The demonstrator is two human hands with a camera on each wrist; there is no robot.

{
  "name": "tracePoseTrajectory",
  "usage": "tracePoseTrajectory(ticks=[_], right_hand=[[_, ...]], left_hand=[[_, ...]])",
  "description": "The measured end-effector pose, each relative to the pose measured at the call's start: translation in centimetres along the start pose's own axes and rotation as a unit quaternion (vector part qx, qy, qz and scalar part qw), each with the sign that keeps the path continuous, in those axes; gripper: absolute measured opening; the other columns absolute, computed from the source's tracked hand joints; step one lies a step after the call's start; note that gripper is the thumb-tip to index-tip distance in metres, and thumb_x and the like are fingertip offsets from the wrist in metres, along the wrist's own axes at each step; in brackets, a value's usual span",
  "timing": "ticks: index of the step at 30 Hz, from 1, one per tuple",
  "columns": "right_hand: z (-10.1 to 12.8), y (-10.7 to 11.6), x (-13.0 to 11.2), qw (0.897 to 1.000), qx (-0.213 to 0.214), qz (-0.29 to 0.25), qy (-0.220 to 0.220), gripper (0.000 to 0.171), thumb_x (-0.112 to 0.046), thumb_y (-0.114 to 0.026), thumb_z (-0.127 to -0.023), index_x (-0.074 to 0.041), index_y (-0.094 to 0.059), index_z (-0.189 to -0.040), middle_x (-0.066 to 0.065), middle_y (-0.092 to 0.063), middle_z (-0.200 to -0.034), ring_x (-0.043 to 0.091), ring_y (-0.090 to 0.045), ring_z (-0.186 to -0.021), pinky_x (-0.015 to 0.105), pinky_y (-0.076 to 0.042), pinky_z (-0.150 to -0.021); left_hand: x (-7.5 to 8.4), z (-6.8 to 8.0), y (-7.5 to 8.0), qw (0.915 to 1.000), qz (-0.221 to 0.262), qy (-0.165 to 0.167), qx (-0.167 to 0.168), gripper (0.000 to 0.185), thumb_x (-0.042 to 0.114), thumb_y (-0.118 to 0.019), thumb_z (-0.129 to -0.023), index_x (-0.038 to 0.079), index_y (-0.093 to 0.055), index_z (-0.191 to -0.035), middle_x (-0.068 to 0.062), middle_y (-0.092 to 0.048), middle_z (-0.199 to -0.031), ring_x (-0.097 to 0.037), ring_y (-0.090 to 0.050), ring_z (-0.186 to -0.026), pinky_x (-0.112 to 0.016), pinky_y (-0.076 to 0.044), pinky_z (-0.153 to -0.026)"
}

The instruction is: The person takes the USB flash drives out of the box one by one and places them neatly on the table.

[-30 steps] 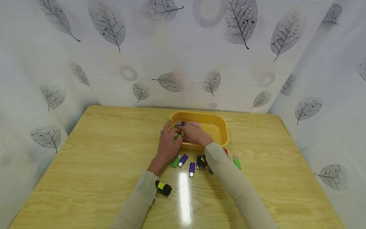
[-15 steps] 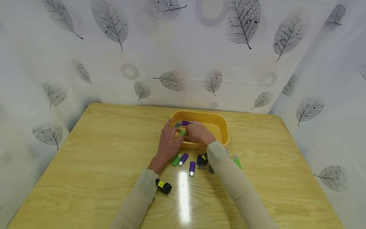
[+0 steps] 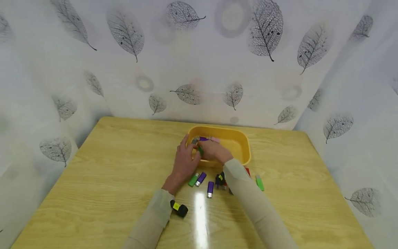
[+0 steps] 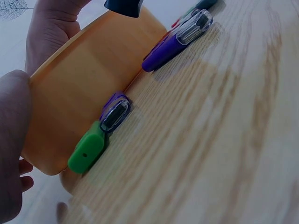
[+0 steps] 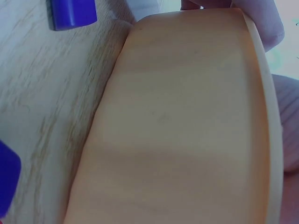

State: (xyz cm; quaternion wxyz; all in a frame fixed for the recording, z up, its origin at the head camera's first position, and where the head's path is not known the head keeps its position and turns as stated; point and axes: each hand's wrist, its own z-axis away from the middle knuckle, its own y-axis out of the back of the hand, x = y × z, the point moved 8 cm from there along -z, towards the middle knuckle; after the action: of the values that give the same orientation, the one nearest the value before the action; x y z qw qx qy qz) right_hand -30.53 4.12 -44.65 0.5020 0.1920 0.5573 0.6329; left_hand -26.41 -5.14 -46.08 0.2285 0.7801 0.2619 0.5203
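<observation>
A yellow plastic tray (image 3: 244, 150) stands at the table's back. My left hand (image 3: 181, 164) grips its near-left corner, some fingers outside the wall, thumb and index finger reaching inside. My right hand (image 3: 214, 152) dips into the tray's left half and pinches a green USB flash drive (image 3: 200, 151), close to my left thumb. Behind it in the tray lie a grey flash drive (image 3: 194, 141), a purple flash drive (image 3: 203, 138) and a pink flash drive (image 3: 215, 139). The tray's outer wall (image 5: 163, 116) hides the right fingertips in the right wrist view.
On the table before the tray lie a green flash drive (image 3: 193, 180), a purple flash drive (image 3: 200, 179) beside it and another purple flash drive (image 3: 210, 190). The right forearm partly covers a red one (image 3: 247, 171). A light-green one (image 3: 259, 182) lies rightward. Leaf-printed curtain (image 3: 202, 62) surrounds the table.
The right hand has shifted slightly within the tray, and the green flash drive has turned and risen between its fingers. The left hand keeps its place on the corner. The head view has tilted slightly.
</observation>
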Motion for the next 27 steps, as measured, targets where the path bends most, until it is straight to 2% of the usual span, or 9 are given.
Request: tracePoseTrajectory(ticks=[5, 12, 17, 21, 24, 27], right_hand=[[0.0, -0.2, 0.2, 1.000, 0.006, 0.000, 0.010, 0.027, -0.021, -0.064, -0.096, -0.008, -0.061, -0.120, 0.006, -0.067, -0.104, 0.020, -0.062, -0.092, 0.037, -0.052, -0.089], [-0.5, -0.1, 0.3, 1.000, 0.015, -0.002, 0.016, 0.019, -0.017, -0.067, -0.093, -0.006, -0.063, -0.108, 0.005, -0.064, -0.092, 0.019, -0.058, -0.082, 0.036, -0.052, -0.081], [-0.2, 0.2, 1.2, 0.998, 0.039, -0.047, 0.016, 0.024, -0.024, -0.070, -0.089, -0.007, -0.064, -0.105, 0.005, -0.066, -0.093, 0.019, -0.059, -0.081, 0.033, -0.051, -0.076], [1.2, 0.8, 2.5, 0.991, 0.072, -0.114, 0.016, 0.041, -0.020, -0.073, -0.086, -0.004, -0.061, -0.121, 0.007, -0.067, -0.099, 0.019, -0.060, -0.083, 0.032, -0.051, -0.077], [2.5, 1.3, 3.1, 0.984, 0.084, -0.156, 0.014, 0.056, -0.012, -0.072, -0.084, -0.002, -0.054, -0.136, 0.009, -0.066, -0.097, 0.020, -0.060, -0.080, 0.032, -0.052, -0.073], [3.5, 1.7, 3.4, 0.979, 0.097, -0.180, 0.014, 0.063, -0.011, -0.072, -0.085, -0.002, -0.048, -0.142, 0.008, -0.066, -0.093, 0.019, -0.059, -0.078, 0.031, -0.051, -0.069]], left_hand=[[-0.1, 0.1, -0.2, 1.0000, 0.001, -0.008, 0.001, 0.027, 0.028, -0.051, -0.093, 0.007, -0.063, -0.106, -0.018, -0.024, -0.160, -0.041, -0.041, -0.130, -0.056, -0.039, -0.104], [0.1, -0.1, 0.0, 0.9999, 0.004, -0.014, 0.008, 0.028, 0.028, -0.050, -0.093, 0.006, -0.063, -0.107, -0.018, -0.025, -0.160, -0.042, -0.043, -0.127, -0.056, -0.040, -0.101], [-0.1, -0.1, -0.1, 1.0000, 0.000, -0.007, -0.001, 0.030, 0.029, -0.051, -0.093, 0.006, -0.063, -0.109, -0.017, -0.024, -0.161, -0.040, -0.044, -0.126, -0.054, -0.042, -0.101], [-0.2, 0.0, -0.2, 1.0000, -0.003, -0.005, -0.004, 0.032, 0.029, -0.050, -0.092, 0.005, -0.063, -0.109, -0.016, -0.025, -0.160, -0.039, -0.046, -0.123, -0.052, -0.043, -0.099], [-0.2, 0.1, -0.1, 1.0000, -0.006, -0.007, 0.000, 0.032, 0.029, -0.050, -0.092, 0.005, -0.063, -0.108, -0.016, -0.026, -0.160, -0.038, -0.047, -0.119, -0.052, -0.044, -0.095], [-0.3, 0.0, 0.2, 0.9999, -0.007, -0.009, 0.006, 0.032, 0.029, -0.050, -0.092, 0.005, -0.063, -0.108, -0.016, -0.026, -0.160, -0.038, -0.048, -0.118, -0.051, -0.045, -0.094]])
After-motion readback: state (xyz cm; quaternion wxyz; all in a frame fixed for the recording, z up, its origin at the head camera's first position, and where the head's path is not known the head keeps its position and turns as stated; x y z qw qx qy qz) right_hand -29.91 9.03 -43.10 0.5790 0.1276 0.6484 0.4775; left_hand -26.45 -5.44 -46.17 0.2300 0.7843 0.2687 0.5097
